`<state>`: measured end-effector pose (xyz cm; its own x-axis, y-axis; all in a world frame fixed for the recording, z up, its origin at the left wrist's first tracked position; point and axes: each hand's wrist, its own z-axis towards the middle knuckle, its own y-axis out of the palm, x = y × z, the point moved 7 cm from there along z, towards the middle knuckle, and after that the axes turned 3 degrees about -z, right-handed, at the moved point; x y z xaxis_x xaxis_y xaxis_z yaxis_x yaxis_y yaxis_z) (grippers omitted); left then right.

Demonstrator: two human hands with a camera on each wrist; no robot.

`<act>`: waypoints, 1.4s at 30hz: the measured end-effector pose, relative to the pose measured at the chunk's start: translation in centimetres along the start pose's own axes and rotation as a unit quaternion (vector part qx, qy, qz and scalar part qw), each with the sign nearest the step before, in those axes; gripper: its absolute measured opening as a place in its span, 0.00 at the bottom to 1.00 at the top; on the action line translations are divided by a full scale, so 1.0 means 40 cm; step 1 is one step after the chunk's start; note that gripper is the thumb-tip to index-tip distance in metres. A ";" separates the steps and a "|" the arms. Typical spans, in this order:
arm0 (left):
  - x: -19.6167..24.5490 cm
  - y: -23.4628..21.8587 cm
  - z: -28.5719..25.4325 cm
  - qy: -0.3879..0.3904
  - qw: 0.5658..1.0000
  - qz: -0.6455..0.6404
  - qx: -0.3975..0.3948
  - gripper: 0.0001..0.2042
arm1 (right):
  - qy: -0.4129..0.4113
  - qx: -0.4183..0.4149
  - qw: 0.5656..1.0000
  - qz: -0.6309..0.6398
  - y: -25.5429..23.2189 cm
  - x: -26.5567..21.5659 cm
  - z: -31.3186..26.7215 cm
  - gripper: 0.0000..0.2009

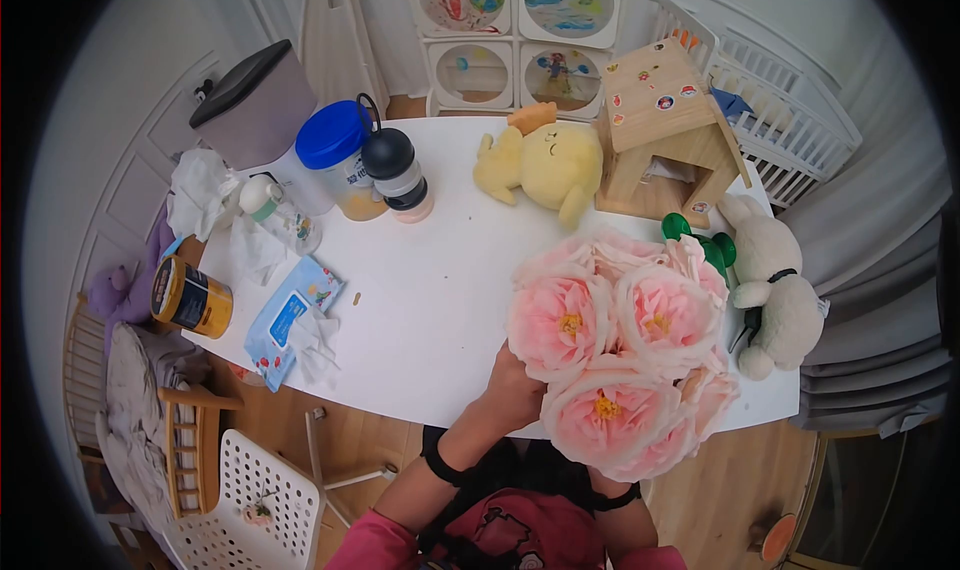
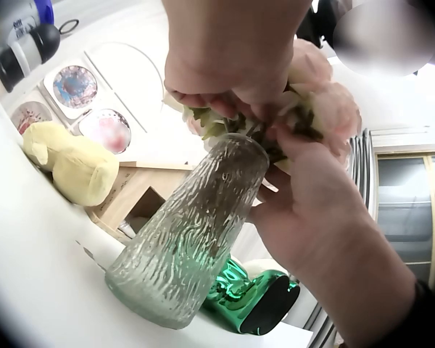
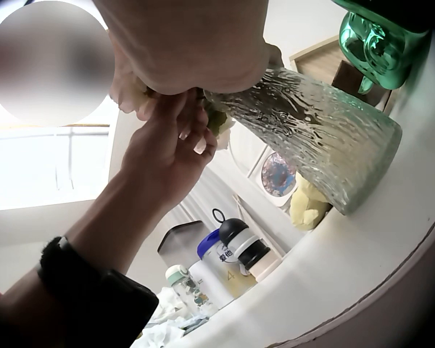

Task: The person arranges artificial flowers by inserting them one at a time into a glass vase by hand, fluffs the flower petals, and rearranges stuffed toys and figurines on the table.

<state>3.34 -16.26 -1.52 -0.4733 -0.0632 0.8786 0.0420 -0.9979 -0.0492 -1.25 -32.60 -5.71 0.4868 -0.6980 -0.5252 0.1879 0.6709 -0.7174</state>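
Observation:
A bunch of pink artificial-looking roses (image 1: 620,350) with yellow centres spreads above the table's near right side, covering most of what lies beneath. Under the blooms stands a ribbed clear glass vase (image 2: 192,232), its mouth right at the stems. My left hand (image 1: 515,385) curls its fingers round the stems just above the vase mouth, as the left wrist view shows. From the other side my right hand (image 2: 312,196) pinches at the stems, thumb up by the blooms and fingers beside the vase's neck. In the head view the flowers hide the right hand.
Close behind the vase sits a shiny green figure (image 2: 250,297). Plush toys (image 1: 550,165) and a wooden house (image 1: 660,120) stand at the back right. Bottles, a blue-lidded tub (image 1: 335,160) and a wipes pack (image 1: 290,320) occupy the white table's (image 1: 420,300) left side.

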 end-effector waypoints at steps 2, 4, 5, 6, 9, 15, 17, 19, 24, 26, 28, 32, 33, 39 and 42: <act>0.005 -0.001 -0.005 0.042 0.998 0.043 -0.001 0.18 | 0.002 -0.003 1.000 0.001 -0.005 -0.001 0.004 0.16; -0.017 -0.002 -0.011 -0.024 1.000 0.005 -0.004 0.18 | 0.003 -0.006 1.000 0.001 -0.012 -0.003 0.015 0.16; -0.016 -0.001 -0.011 -0.023 1.000 0.005 -0.004 0.18 | 0.004 -0.007 1.000 0.001 -0.009 -0.005 0.022 0.15; -0.011 0.001 -0.009 -0.022 1.000 0.014 -0.008 0.18 | 0.006 -0.007 1.000 0.001 -0.007 -0.011 0.033 0.15; -0.012 0.008 -0.005 -0.014 1.000 0.023 -0.016 0.18 | 0.010 -0.009 1.000 0.000 -0.011 -0.019 0.052 0.15; -0.029 0.017 -0.026 0.160 0.977 0.142 -0.014 0.18 | 0.013 -0.014 1.000 0.000 -0.019 -0.035 0.069 0.15; -0.041 0.031 -0.038 0.195 0.966 0.166 -0.023 0.18 | 0.014 -0.016 1.000 0.001 -0.020 -0.041 0.085 0.15; -0.067 0.034 -0.051 0.155 0.980 0.124 -0.009 0.18 | 0.016 -0.019 1.000 0.000 -0.012 -0.057 0.125 0.15; -0.057 0.034 -0.051 0.063 0.995 0.075 -0.013 0.18 | 0.018 -0.023 1.000 0.000 -0.032 -0.064 0.127 0.14; -0.054 0.030 -0.048 0.040 0.997 0.062 -0.014 0.18 | 0.019 -0.025 1.000 0.000 -0.025 -0.072 0.152 0.14; -0.026 0.017 -0.051 0.097 0.977 0.189 -0.016 0.19 | 0.020 -0.027 0.999 0.000 -0.028 -0.075 0.164 0.14; 0.006 -0.045 -0.014 0.023 0.996 0.070 0.056 0.20 | 0.025 -0.031 0.999 0.001 -0.035 -0.076 0.176 0.14; -0.001 -0.057 -0.009 0.017 0.995 0.081 0.057 0.20 | 0.025 -0.032 0.999 0.002 -0.039 -0.073 0.165 0.14; -0.002 -0.024 -0.001 -0.032 0.997 -0.007 0.073 0.21 | 0.029 -0.043 0.999 0.002 -0.023 -0.120 0.185 0.13; -0.091 -0.004 -0.051 -0.064 0.997 -0.021 0.022 0.23 | 0.032 -0.047 0.998 0.000 -0.017 -0.140 0.215 0.13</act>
<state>3.27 -15.90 -5.66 -0.3588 -0.0162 0.9333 0.0653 -0.9978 0.0077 3.22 -26.98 1.64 0.4302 -0.7153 -0.5508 0.1061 0.6460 -0.7559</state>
